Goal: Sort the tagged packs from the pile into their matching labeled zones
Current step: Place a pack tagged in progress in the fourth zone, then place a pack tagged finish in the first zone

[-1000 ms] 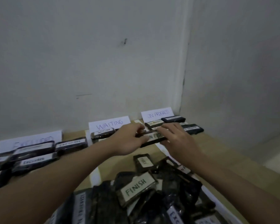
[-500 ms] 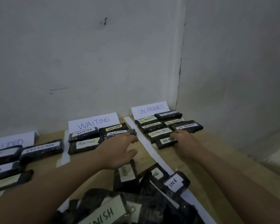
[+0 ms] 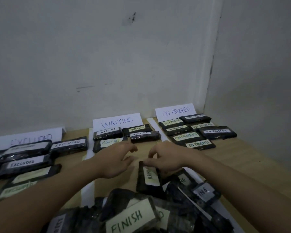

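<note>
Your surface [image 3: 242,158] carries three signed zones along the wall: EXCLUDED, WAITING, ON PROGRESS, each with packs down. No FINISH sign in view. The pile [image 3: 141,214] sits nearest you, tags mixed. The FINISH pack [image 3: 149,179] lies at the pile's far edge, long axis running away from you. Your right hand [image 3: 166,158] is nearer, fingertips pinching its far end. Your left hand [image 3: 117,159] hovers just beside it, fingers relaxed, holding nothing. Likely next: lift and find its zone.

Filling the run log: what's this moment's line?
right hand: touching FINISH pack | left hand: open, empty | FINISH zone: not in view
</note>
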A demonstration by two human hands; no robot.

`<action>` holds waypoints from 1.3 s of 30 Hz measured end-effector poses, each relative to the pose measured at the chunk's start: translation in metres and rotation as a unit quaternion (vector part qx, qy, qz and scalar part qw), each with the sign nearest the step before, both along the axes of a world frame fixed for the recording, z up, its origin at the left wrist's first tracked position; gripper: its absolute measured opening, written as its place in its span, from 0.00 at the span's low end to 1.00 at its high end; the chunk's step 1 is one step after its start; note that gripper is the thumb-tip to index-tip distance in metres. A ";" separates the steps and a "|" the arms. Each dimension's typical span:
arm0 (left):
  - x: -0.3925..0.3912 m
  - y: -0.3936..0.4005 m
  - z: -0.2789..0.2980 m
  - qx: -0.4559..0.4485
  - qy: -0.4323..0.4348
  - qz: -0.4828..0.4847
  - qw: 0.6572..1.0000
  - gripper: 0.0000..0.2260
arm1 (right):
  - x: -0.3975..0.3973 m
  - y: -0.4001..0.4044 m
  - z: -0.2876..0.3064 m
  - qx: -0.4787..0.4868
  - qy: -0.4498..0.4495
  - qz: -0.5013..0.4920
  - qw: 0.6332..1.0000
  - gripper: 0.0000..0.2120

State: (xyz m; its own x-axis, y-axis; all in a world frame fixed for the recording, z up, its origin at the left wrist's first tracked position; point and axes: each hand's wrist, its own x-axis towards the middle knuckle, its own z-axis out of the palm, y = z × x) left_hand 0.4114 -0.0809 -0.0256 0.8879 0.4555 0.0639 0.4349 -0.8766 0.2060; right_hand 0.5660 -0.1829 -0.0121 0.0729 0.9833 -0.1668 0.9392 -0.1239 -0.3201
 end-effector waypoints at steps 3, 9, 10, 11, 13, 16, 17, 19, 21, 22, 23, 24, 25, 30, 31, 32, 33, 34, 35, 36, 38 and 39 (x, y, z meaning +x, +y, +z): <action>-0.012 0.001 0.000 0.000 0.008 0.005 1.000 0.16 | -0.014 0.010 -0.001 -0.028 0.015 -0.073 0.997 0.26; -0.036 0.002 0.010 -0.001 0.007 0.010 1.000 0.17 | -0.021 0.017 0.003 -0.070 0.196 -0.179 0.962 0.24; -0.040 0.001 0.012 -0.002 0.012 0.011 1.000 0.17 | -0.021 0.017 0.006 -0.062 0.236 -0.188 0.951 0.20; -0.045 0.001 0.014 -0.001 0.016 0.013 1.000 0.17 | -0.021 0.017 0.010 -0.045 0.283 -0.198 0.937 0.15; -0.056 0.001 0.018 0.006 0.018 0.018 1.000 0.17 | -0.023 0.018 0.021 0.032 0.374 -0.222 0.900 0.13; -0.072 -0.001 0.030 0.014 -0.006 0.025 1.000 0.16 | -0.035 0.018 0.033 0.172 0.472 -0.238 0.831 0.13; -0.077 -0.001 0.034 0.001 -0.026 0.030 0.999 0.15 | -0.042 0.017 0.036 0.202 0.493 -0.239 0.812 0.13; -0.087 -0.003 0.043 -0.072 -0.111 0.049 0.990 0.14 | -0.057 0.013 0.038 0.235 0.535 -0.234 0.777 0.13; -0.098 -0.004 0.051 -0.142 -0.219 0.086 0.962 0.11 | -0.073 0.008 0.040 0.247 0.589 -0.223 0.737 0.13; -0.103 -0.004 0.055 -0.182 -0.266 0.109 0.941 0.09 | -0.081 0.006 0.041 0.248 0.618 -0.218 0.714 0.14; -0.109 -0.005 0.059 -0.233 -0.311 0.125 0.913 0.07 | -0.088 0.003 0.042 0.247 0.644 -0.212 0.692 0.14; -0.113 -0.008 0.064 -0.292 -0.352 0.134 0.879 0.06 | -0.095 0.001 0.042 0.245 0.665 -0.203 0.676 0.14; -0.119 -0.010 0.069 -0.338 -0.386 0.135 0.848 0.05 | -0.102 -0.002 0.043 0.245 0.676 -0.193 0.667 0.14; -0.149 -0.017 0.081 -0.340 -0.431 0.138 0.824 0.06 | -0.130 -0.013 0.050 0.246 0.672 -0.167 0.679 0.16; -0.154 -0.019 0.083 -0.344 -0.429 0.139 0.824 0.06 | -0.134 -0.015 0.052 0.244 0.672 -0.163 0.680 0.15; -0.160 -0.020 0.084 -0.347 -0.425 0.141 0.824 0.06 | -0.138 -0.017 0.053 0.244 0.672 -0.158 0.681 0.15; -0.164 -0.021 0.085 -0.348 -0.424 0.141 0.824 0.06 | -0.141 -0.019 0.055 0.243 0.669 -0.154 0.685 0.14; -0.168 -0.022 0.086 -0.347 -0.425 0.140 0.824 0.05 | -0.145 -0.020 0.056 0.244 0.665 -0.148 0.691 0.14; -0.172 -0.022 0.087 -0.349 -0.429 0.137 0.822 0.05 | -0.148 -0.021 0.057 0.246 0.659 -0.142 0.697 0.14; -0.175 -0.023 0.089 -0.354 -0.432 0.135 0.818 0.05 | -0.151 -0.022 0.058 0.249 0.653 -0.138 0.702 0.14; -0.180 -0.023 0.091 -0.378 -0.433 0.138 0.807 0.03 | -0.156 -0.021 0.061 0.264 0.648 -0.134 0.702 0.14; -0.182 -0.024 0.092 -0.393 -0.430 0.142 0.801 0.03 | -0.159 -0.020 0.063 0.276 0.648 -0.135 0.697 0.14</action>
